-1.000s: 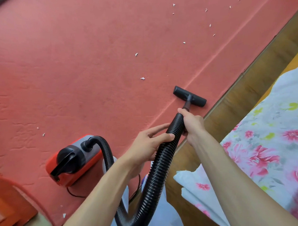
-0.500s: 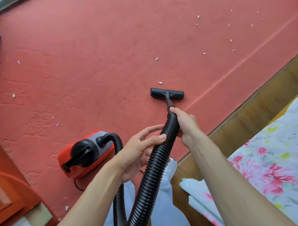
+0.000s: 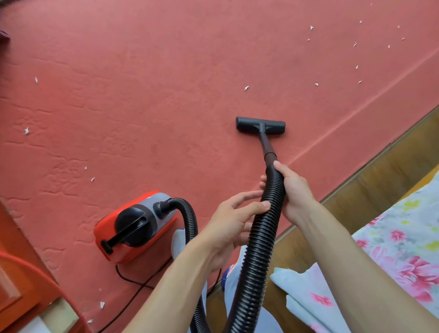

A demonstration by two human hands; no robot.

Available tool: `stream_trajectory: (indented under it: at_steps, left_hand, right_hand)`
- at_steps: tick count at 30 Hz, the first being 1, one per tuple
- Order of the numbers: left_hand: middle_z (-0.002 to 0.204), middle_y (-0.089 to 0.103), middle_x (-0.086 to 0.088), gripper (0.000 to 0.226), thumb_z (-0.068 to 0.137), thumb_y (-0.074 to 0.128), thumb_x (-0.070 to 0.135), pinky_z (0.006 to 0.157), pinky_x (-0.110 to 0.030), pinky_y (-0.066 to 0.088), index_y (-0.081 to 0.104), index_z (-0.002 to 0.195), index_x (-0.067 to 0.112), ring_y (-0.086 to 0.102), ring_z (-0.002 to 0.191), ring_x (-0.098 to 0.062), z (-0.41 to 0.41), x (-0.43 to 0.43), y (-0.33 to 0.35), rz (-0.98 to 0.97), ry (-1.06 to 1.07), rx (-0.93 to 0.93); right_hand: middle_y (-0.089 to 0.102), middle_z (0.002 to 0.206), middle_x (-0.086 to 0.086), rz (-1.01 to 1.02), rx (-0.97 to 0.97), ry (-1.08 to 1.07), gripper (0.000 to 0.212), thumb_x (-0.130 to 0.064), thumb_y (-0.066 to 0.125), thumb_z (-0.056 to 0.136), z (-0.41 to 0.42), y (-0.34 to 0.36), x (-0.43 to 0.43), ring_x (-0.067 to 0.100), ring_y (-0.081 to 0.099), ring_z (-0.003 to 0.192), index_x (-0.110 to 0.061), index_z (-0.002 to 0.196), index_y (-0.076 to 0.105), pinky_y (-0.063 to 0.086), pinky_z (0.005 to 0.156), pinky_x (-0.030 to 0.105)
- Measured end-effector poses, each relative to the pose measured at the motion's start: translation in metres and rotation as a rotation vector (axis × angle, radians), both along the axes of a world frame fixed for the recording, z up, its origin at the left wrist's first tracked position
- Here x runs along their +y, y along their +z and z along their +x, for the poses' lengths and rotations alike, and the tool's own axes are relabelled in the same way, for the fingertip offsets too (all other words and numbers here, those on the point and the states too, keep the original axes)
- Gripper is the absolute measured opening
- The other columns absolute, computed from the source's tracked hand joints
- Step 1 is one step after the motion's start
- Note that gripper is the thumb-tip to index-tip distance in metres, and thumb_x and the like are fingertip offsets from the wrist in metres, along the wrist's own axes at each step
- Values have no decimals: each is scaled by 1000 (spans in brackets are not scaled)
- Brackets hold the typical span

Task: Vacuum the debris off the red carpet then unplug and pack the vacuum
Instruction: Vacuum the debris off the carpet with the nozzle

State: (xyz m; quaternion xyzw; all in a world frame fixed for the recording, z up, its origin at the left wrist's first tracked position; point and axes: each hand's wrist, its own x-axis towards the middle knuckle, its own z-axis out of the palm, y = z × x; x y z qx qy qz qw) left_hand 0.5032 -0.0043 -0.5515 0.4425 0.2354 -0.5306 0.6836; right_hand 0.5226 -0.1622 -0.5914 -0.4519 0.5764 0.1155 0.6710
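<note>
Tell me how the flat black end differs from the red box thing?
The floor head is all black, flat and wide; the vacuum body is red and grey, chunky, with a black handle. The floor head lies further off; the vacuum body is nearer. Both sit on the red carpet, joined by the black hose.

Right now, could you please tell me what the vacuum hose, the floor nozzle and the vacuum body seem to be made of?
Vacuum hose: likely flexible black plastic, ribbed with faint sheen on the ridges.
Floor nozzle: seemingly hard matte black plastic, smooth moulded edges.
Vacuum body: probably moulded plastic, glossy red shell with a grey top.
</note>
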Motion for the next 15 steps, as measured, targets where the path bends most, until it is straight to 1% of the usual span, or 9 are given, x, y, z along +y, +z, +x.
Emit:
stream_trajectory:
  at_steps: [1,3,4,5,6,7,10,13,15]
  left_hand:
    - [92,72,-13,36,90,71,19,70,-35,56,65,126,20,63,78,-26,7,4,3,-30,-15,-1]
    - [92,71,-14,38,88,75,21,88,-51,50,67,125,18,59,87,-33,21,13,9,-89,-66,-3]
    - [94,68,-15,39,85,77,23,94,-58,43,69,123,18,53,91,-37,29,17,11,-117,-94,-2]
    - [97,63,-17,41,83,78,24,94,-60,39,70,122,18,45,93,-39,35,19,13,-145,-122,2]
    - [100,58,-18,42,82,79,26,92,-58,38,71,122,18,39,94,-40,42,20,15,-170,-149,5]
    - [102,56,-19,43,81,80,26,90,-54,40,71,123,17,37,95,-39,48,19,18,-182,-176,4]
    - [100,58,-19,44,81,79,28,81,-41,53,70,123,16,46,95,-39,67,16,21,-176,-242,-22]
    - [99,52,-21,43,81,81,26,66,-34,60,71,122,14,52,90,-39,82,10,17,-170,-267,-28]
    - [96,60,-22,35,86,77,23,63,-33,60,73,120,13,58,85,-35,91,5,11,-130,-266,-36]
  right_hand:
    - [65,80,16,-4,-8,-23,37,-25,66,92,1,7,0,23,62,62,5,113,61,56,60,32]
    - [63,76,16,4,-10,-79,31,-23,65,91,3,23,0,23,61,62,4,107,61,56,59,33]
    - [62,74,16,14,-7,-111,28,-22,65,92,4,30,1,23,60,61,3,104,61,56,56,32]
    - [62,73,16,24,-5,-147,26,-22,63,92,3,35,1,23,59,60,2,102,60,56,54,31]
    - [61,72,16,35,-2,-188,26,-21,62,93,3,37,2,22,59,60,2,104,59,56,54,30]
    - [60,72,15,50,-5,-239,29,-22,61,93,4,38,2,22,59,59,3,109,58,56,55,30]
    - [57,73,15,100,-28,-386,41,-23,60,91,11,32,4,22,58,60,2,122,53,54,54,30]
    - [56,73,15,117,-56,-492,35,-23,58,91,23,19,3,22,57,58,1,117,53,52,52,29]
    - [56,70,14,102,-60,-528,29,-22,56,92,33,11,1,21,57,54,1,111,53,51,49,26]
